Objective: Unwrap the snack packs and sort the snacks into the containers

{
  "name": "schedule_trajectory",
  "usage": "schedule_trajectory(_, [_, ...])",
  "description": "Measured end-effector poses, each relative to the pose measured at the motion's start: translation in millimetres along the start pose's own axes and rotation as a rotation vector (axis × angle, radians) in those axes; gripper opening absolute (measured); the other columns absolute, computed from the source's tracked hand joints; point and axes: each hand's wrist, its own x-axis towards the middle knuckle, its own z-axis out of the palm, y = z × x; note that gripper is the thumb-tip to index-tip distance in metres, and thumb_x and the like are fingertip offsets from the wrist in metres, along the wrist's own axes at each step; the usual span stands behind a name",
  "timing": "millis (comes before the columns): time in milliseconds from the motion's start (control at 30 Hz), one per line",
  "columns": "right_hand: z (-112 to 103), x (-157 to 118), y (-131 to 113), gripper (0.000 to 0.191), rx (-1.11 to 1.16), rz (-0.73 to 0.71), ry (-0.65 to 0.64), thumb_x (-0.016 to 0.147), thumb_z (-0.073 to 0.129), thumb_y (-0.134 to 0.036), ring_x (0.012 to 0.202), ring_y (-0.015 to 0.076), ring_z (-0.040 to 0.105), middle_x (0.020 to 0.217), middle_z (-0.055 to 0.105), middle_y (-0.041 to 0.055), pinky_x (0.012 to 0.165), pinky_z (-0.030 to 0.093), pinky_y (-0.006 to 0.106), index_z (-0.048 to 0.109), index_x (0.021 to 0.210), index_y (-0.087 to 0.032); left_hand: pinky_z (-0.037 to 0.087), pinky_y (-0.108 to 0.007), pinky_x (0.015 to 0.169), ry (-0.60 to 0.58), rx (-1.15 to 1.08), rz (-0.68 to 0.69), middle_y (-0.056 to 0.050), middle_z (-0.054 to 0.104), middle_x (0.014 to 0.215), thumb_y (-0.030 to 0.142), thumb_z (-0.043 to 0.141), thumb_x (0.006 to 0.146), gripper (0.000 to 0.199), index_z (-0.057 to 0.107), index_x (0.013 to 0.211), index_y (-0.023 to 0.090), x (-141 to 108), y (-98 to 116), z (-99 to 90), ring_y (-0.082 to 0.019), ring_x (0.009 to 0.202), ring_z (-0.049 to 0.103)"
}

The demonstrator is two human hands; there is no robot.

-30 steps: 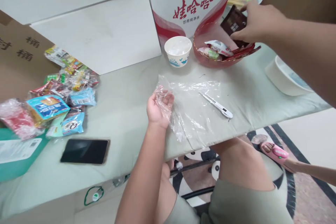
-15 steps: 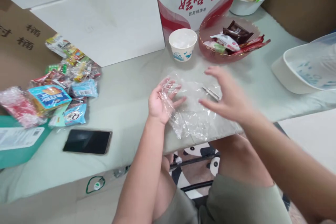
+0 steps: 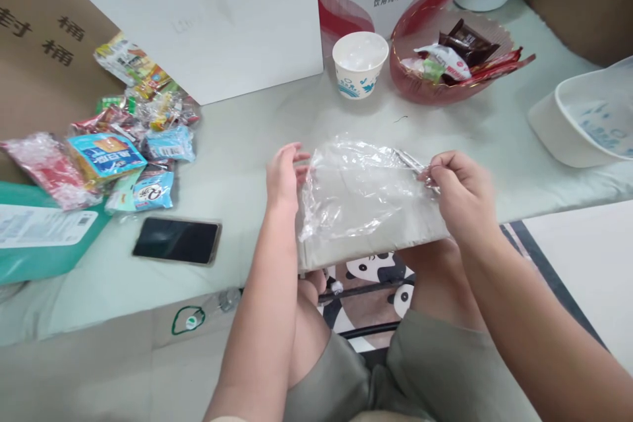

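A clear plastic bag (image 3: 356, 191) lies spread near the table's front edge. My right hand (image 3: 457, 191) pinches the bag's right edge, its fingers closed. A slim silvery object (image 3: 408, 159) lies at the bag's upper right, its lower end reaching toward those fingers. At the bag's left side, my left hand (image 3: 289, 175) stands on edge with its fingers apart, next to the plastic. A paper cup (image 3: 360, 66) with a blue print stands behind the bag.
Snack packets (image 3: 106, 155) are piled at the left, above a black phone (image 3: 177, 239). A pink bowl (image 3: 415, 89) of snacks stands behind right. White tubs (image 3: 568, 138) are at the far right, and a white box (image 3: 208, 26) is at the back.
My right hand has come down and closed on the bag's right edge. The bag is spread flatter. My left hand has moved off the plastic to the left. The view has shifted slightly.
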Motion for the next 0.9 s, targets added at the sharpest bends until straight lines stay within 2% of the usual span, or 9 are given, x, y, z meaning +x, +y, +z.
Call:
schedule_trajectory(100, [4, -5, 4, 0.013, 0.071, 0.019, -0.051, 0.087, 0.059, -0.026, 0.073, 0.0188, 0.064, 0.072, 0.068, 0.0012, 0.073, 0.047, 0.036, 0.06, 0.074, -0.025, 0.052, -0.019, 0.085, -0.164, 0.038, 0.306, -0.002, 0.073, 0.111, 0.022, 0.083, 0.077, 0.027, 0.076, 0.102, 0.028, -15, 6, -0.3, -0.014, 0.101, 0.07])
schedule_trajectory(167, [5, -8, 5, 0.01, 0.08, 0.017, -0.082, 0.086, 0.061, -0.027, 0.073, 0.0186, 0.066, 0.071, 0.068, 0.0005, 0.073, 0.049, 0.035, 0.059, 0.076, -0.025, 0.047, -0.022, 0.102, -0.299, 0.114, 0.343, -0.002, 0.071, 0.125, 0.009, 0.091, 0.063, 0.053, 0.077, 0.11, 0.03, -22, 7, 0.3, -0.019, 0.124, 0.063])
schedule_trajectory(200, [6, -10, 5, 0.009, 0.086, 0.016, -0.099, 0.086, 0.061, -0.027, 0.072, 0.0181, 0.067, 0.07, 0.068, 0.0, 0.072, 0.05, 0.034, 0.059, 0.078, -0.025, 0.045, -0.024, 0.104, -0.34, 0.175, 0.328, -0.002, 0.071, 0.127, 0.004, 0.092, 0.058, 0.062, 0.077, 0.112, 0.03, -23, 5, 0.5, -0.021, 0.124, 0.062])
schedule_trajectory(267, [4, -14, 6, 0.005, 0.101, 0.013, -0.133, 0.085, 0.062, -0.028, 0.064, 0.0169, 0.065, 0.065, 0.066, -0.0016, 0.066, 0.049, 0.033, 0.059, 0.082, -0.026, 0.048, -0.026, 0.097, -0.375, 0.315, 0.308, -0.004, 0.073, 0.117, 0.002, 0.09, 0.058, 0.055, 0.08, 0.106, 0.027, -20, -1, 0.5, -0.02, 0.105, 0.065])
schedule_trajectory(400, [-6, -18, 14, 0.005, 0.084, 0.035, -0.139, 0.086, 0.062, -0.029, 0.049, 0.0151, 0.055, 0.052, 0.057, -0.0059, 0.057, 0.045, 0.032, 0.062, 0.09, -0.025, 0.046, -0.025, 0.066, -0.397, 0.407, 0.304, -0.001, 0.067, 0.079, 0.022, 0.08, 0.08, 0.004, 0.078, 0.078, 0.022, -10, -12, -0.3, -0.014, 0.067, 0.055])
schedule_trajectory(500, [-15, -16, 20, 0.007, 0.092, 0.098, -0.107, 0.086, 0.061, -0.028, 0.047, 0.0148, 0.052, 0.05, 0.053, -0.0063, 0.054, 0.04, 0.032, 0.063, 0.092, -0.025, 0.037, -0.023, 0.053, -0.48, 0.293, 0.19, 0.0, 0.061, 0.07, 0.036, 0.082, 0.082, 0.017, 0.075, 0.077, 0.022, -10, -12, -0.7, -0.012, 0.06, 0.054])
schedule_trajectory(667, [-23, -8, 19, 0.005, 0.131, 0.177, -0.011, 0.083, 0.063, -0.024, 0.047, 0.0146, 0.047, 0.05, 0.05, -0.0048, 0.05, 0.033, 0.031, 0.062, 0.088, -0.026, 0.035, -0.023, 0.048, -0.633, 0.137, 0.022, -0.002, 0.065, 0.075, 0.045, 0.092, 0.069, 0.033, 0.072, 0.078, 0.02, -16, -5, -3.5, -0.013, 0.064, 0.066])
schedule_trajectory(767, [-23, -9, 14, 0.006, 0.171, 0.2, -0.017, 0.083, 0.064, -0.024, 0.046, 0.0138, 0.042, 0.049, 0.044, -0.0055, 0.049, 0.028, 0.03, 0.062, 0.087, -0.026, 0.036, -0.023, 0.05, -0.66, 0.151, 0.035, -0.002, 0.067, 0.078, 0.051, 0.09, 0.07, 0.038, 0.07, 0.079, 0.02, -16, -4, -5.7, -0.013, 0.065, 0.067])
schedule_trajectory(900, [-21, -25, 5, 0.005, 0.205, 0.189, -0.162, 0.084, 0.064, -0.026, 0.045, 0.0116, 0.035, 0.049, 0.038, -0.0072, 0.047, 0.025, 0.028, 0.061, 0.088, -0.026, 0.041, -0.024, 0.056, -0.588, 0.36, 0.086, -0.002, 0.065, 0.066, 0.036, 0.084, 0.081, 0.027, 0.066, 0.069, 0.019, -12, -6, -4.7, -0.013, 0.063, 0.06])
